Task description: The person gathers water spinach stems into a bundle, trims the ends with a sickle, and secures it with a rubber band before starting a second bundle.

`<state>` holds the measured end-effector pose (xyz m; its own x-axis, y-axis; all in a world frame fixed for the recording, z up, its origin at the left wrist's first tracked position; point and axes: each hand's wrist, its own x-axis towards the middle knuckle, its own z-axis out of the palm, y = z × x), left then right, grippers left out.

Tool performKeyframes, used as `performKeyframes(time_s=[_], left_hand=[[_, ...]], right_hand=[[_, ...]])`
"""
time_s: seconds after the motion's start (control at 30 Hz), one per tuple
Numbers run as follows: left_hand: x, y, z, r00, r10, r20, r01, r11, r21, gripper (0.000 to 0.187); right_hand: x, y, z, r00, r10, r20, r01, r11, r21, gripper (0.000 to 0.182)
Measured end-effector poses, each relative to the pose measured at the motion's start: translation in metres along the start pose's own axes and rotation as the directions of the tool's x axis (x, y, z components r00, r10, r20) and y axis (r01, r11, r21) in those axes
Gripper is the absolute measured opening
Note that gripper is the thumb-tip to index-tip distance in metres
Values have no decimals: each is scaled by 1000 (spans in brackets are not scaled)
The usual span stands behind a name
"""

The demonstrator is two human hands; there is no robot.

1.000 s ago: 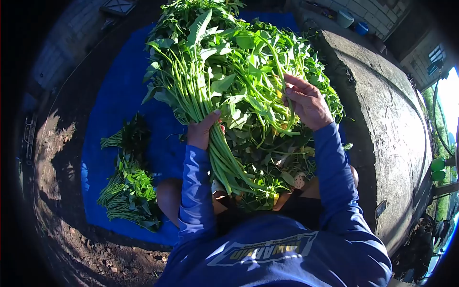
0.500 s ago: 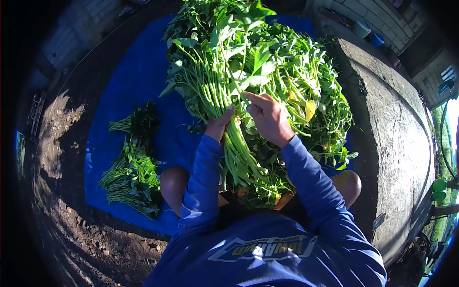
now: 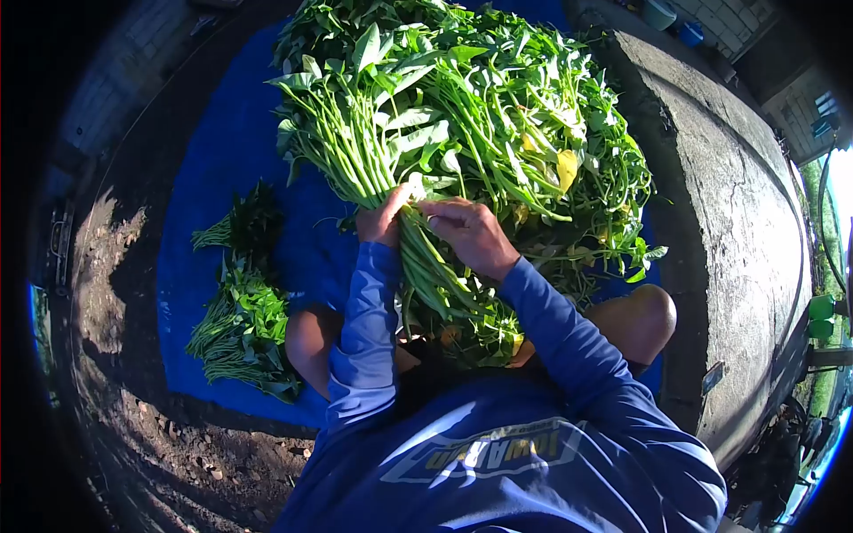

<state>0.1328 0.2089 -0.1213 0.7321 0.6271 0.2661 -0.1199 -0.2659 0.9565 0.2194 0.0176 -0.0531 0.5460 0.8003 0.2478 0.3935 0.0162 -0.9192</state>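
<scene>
A thick bunch of long-stemmed leafy greens [image 3: 355, 160] is gripped around its stems by my left hand [image 3: 382, 218]. Its leaves point away from me and its cut stems hang toward my lap. Close beside it, my right hand [image 3: 473, 235] has its fingers bent together against the edge of the stems; whatever they pinch is too small to make out. Behind and to the right lies a big heap of loose greens [image 3: 542, 115], with a few yellow leaves in it. More loose stems and leaves lie below my hands, between my knees.
On the blue tarp [image 3: 213, 142] to the left lie several sorted bunches of greens [image 3: 244, 315]. A rough concrete slab [image 3: 737, 204] runs along the right side. Bare soil [image 3: 169, 444] borders the tarp at the lower left. Blue and pale buckets stand at the far right.
My left hand has come slightly left with the bunch. My right hand has drawn down and left, its extended finger now curled in near the stems.
</scene>
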Motion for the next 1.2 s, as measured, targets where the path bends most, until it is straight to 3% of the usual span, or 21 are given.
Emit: performKeyframes(time_s=[0.03, 0.07, 0.1, 0.13, 0.2, 0.23, 0.27, 0.33, 0.4, 0.5, 0.6, 0.73, 0.8, 0.83, 0.87, 0.9, 0.93, 1.0, 1.07, 1.17, 1.2], left_hand=[[6, 12, 0, 990, -122, -70, 103, 969, -225, 27], [12, 25, -1, 960, -256, -115, 181, 877, -445, 25], [14, 45, -5, 956, -244, -161, 170, 912, -373, 27], [15, 50, -15, 957, -276, -93, 232, 915, -329, 29], [14, 69, -13, 933, -340, -116, 284, 895, -344, 26], [15, 69, -15, 934, -342, -108, 293, 901, -319, 29], [13, 66, -15, 927, -365, -92, 317, 888, -334, 29], [16, 65, -15, 912, -402, -79, 348, 862, -369, 29], [13, 63, -13, 945, -320, -74, 280, 902, -330, 25], [9, 60, -14, 945, -314, -89, 272, 908, -319, 27], [10, 55, -18, 866, -498, 42, 456, 753, -475, 31], [14, 43, -12, 894, -447, -6, 394, 794, -463, 28], [12, 46, -14, 920, -393, 11, 358, 826, -436, 25], [9, 50, -13, 953, -300, -30, 265, 882, -390, 26], [13, 48, -9, 903, -429, -28, 383, 834, -397, 25], [13, 31, -10, 936, -352, 23, 331, 852, -405, 25], [10, 27, -9, 945, -323, 59, 316, 848, -426, 25], [10, 34, -5, 951, -292, 103, 305, 818, -488, 25], [6, 40, 3, 958, -286, 30, 265, 836, -481, 24], [5, 51, 7, 934, -355, 52, 319, 756, -571, 22], [7, 45, 10, 874, -477, 95, 434, 676, -595, 25]], right_hand=[[5, 3, -10, 976, 79, -201, -59, 993, 105, 27], [9, 6, -30, 902, 196, -385, -232, 971, -50, 24], [16, 23, -48, 834, 10, -552, -219, 924, -314, 19], [19, 27, -64, 835, -56, -548, -230, 868, -439, 17], [25, 40, -73, 920, -18, -391, -226, 790, -570, 19], [22, 40, -66, 905, -27, -425, -267, 742, -615, 24], [25, 43, -62, 913, -117, -390, -207, 692, -691, 24], [34, 44, -68, 950, -2, -312, -226, 684, -693, 28], [35, 28, -79, 907, 119, -404, -305, 847, -435, 28], [33, -6, -109, 893, 302, -335, -334, 942, -40, 33], [28, -63, -151, 900, 394, -187, -268, 838, 476, 34], [16, -131, -181, 919, 332, -214, -120, 751, 649, 39], [12, -141, -181, 927, 274, -254, -77, 806, 586, 41], [12, -140, -179, 931, 234, -282, -86, 887, 453, 40], [12, -137, -175, 931, 195, -307, -95, 945, 312, 39], [15, -138, -166, 912, 176, -371, -186, 983, 10, 36], [24, -129, -155, 896, 14, -444, -116, 972, -203, 34], [29, -126, -140, 865, -131, -484, -88, 910, -404, 33], [34, -117, -127, 845, -272, -461, -39, 828, -560, 31], [40, -117, -102, 771, -499, -396, 32, 652, -758, 27], [44, -111, -93, 756, -524, -392, 63, 654, -754, 27]])
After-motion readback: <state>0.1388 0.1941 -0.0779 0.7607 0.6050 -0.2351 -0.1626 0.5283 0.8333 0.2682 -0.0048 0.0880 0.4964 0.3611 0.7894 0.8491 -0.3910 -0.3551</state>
